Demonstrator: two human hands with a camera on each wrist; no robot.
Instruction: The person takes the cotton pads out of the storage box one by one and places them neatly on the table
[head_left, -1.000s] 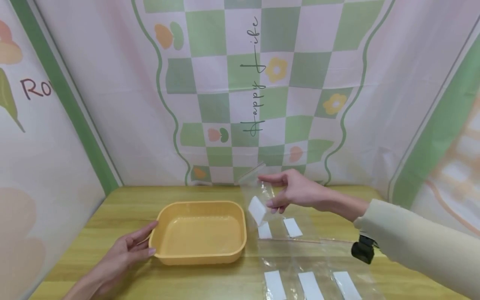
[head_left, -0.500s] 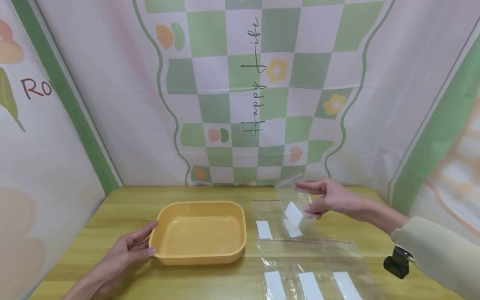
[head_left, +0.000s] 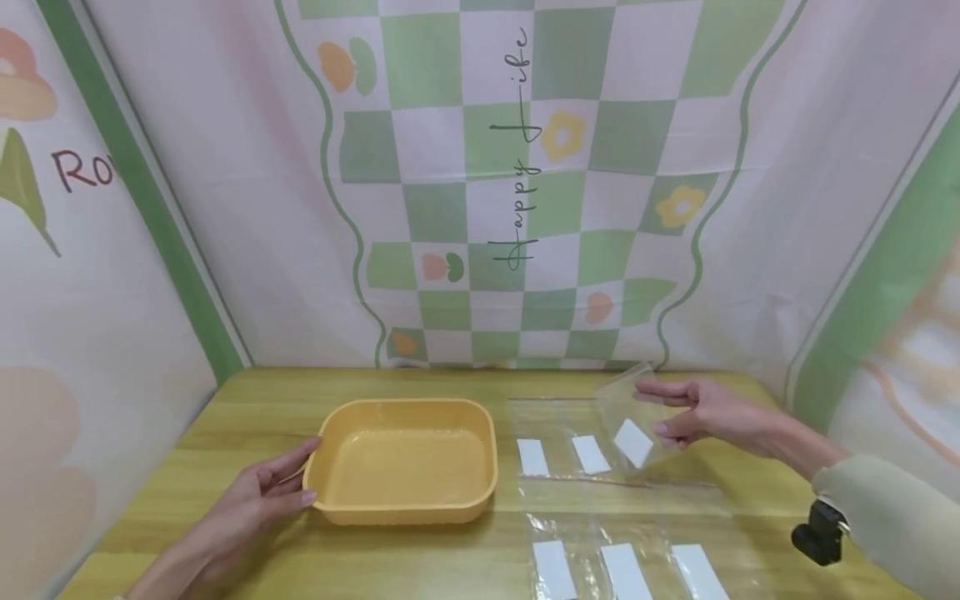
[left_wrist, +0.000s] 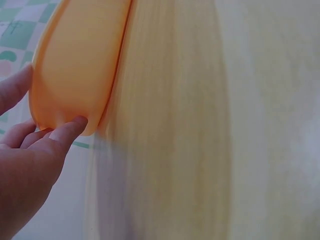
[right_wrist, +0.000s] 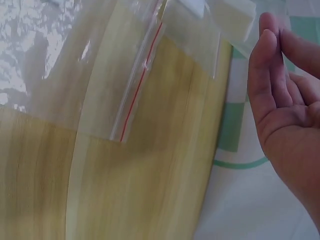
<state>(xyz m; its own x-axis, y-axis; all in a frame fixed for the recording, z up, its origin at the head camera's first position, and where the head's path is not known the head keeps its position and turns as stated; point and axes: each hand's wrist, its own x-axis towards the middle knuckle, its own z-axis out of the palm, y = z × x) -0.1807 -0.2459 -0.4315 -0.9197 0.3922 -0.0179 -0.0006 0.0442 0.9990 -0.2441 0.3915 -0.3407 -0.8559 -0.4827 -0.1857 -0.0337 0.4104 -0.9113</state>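
Note:
In the head view my left hand (head_left: 247,512) holds the left end of a yellow plastic tray (head_left: 405,517), fingers at its back corner and thumb near the front. The left wrist view shows these fingertips against the wall of the tray (left_wrist: 80,65). My right hand (head_left: 720,417) pinches the edge of a clear zip-lock bag (head_left: 611,392) with a white label (head_left: 633,443) on it. This bag is raised and tilted at the table's back right. In the right wrist view, thumb and fingers of the right hand (right_wrist: 280,95) meet at the bag's edge.
Two more clear bags with white labels (head_left: 532,457) lie right of the tray. In front of them is a row of labelled zip-lock bags (head_left: 618,508), some with a red seal line (right_wrist: 142,80). A printed curtain (head_left: 498,275) hangs behind the wooden table (head_left: 442,567).
My right hand has carried the pinched bag to the right and lower, past the two bags in the back row. My left hand stays on the tray.

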